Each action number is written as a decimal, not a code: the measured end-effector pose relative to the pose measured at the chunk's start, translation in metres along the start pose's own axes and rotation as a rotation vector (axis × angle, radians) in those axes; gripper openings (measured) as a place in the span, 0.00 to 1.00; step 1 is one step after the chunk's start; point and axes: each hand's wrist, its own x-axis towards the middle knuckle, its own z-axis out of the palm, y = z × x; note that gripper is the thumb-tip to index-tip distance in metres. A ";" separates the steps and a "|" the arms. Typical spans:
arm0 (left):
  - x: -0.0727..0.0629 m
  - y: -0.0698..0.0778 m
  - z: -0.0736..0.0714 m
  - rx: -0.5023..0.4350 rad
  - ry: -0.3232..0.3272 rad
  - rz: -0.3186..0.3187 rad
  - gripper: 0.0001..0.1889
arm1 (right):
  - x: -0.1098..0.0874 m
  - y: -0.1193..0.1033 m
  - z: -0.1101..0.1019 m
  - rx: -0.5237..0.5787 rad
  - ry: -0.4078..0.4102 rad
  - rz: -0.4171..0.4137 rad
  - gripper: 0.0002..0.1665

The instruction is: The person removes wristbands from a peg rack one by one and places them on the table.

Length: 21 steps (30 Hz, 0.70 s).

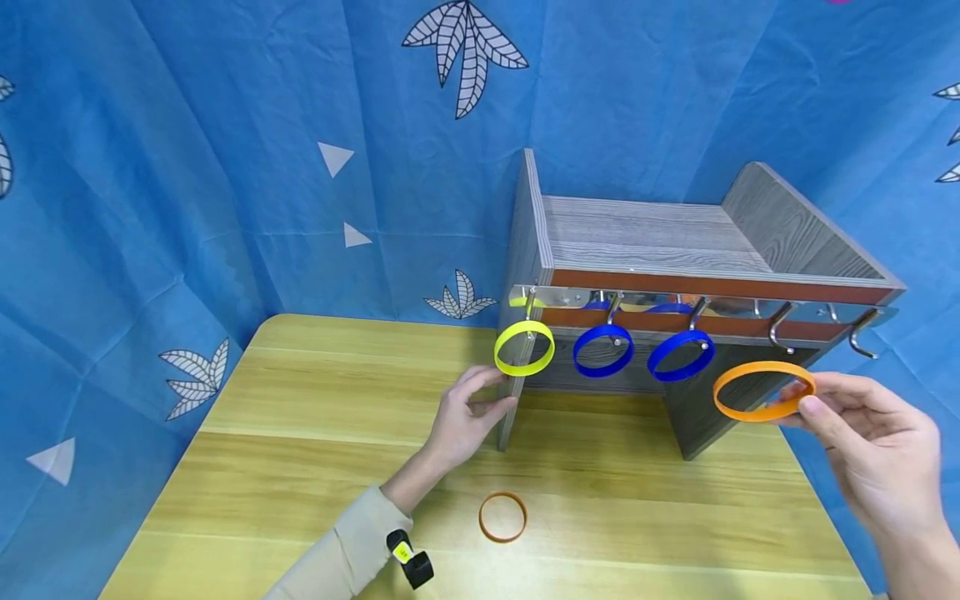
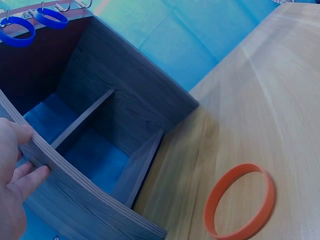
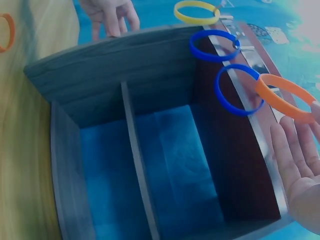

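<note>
My right hand [image 1: 881,450] pinches an orange silicone wristband [image 1: 765,417] by its right side, just below the hooks at the rack's right end. My left hand [image 1: 465,421] grips the front edge of the grey wooden shelf's left side panel [image 2: 90,180]; part of its fingers is hidden. A yellow wristband [image 1: 500,360] hangs on the leftmost hook. Two blue ones hang on the hooks beside it, the left blue wristband [image 1: 577,354] and the right blue wristband [image 1: 654,364]. Another orange wristband [image 2: 269,200] lies on the table, in front of the shelf.
A metal hook strip [image 1: 738,307] runs along the shelf's front, and its two right hooks [image 1: 858,333] carry no band. The shelf stands on a wooden table [image 1: 337,400]. Behind it hangs a blue patterned cloth [image 1: 262,167].
</note>
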 end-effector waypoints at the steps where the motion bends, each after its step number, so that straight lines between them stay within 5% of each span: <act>1: 0.000 0.000 0.000 0.000 0.000 -0.001 0.18 | -0.001 0.000 0.002 -0.014 -0.005 0.004 0.21; 11: 0.000 0.000 -0.001 0.014 -0.001 -0.007 0.18 | -0.014 0.022 0.016 0.104 -0.105 0.043 0.24; 21: 0.000 -0.001 -0.001 0.005 -0.001 -0.019 0.18 | -0.028 0.034 0.025 -0.104 -0.146 0.160 0.21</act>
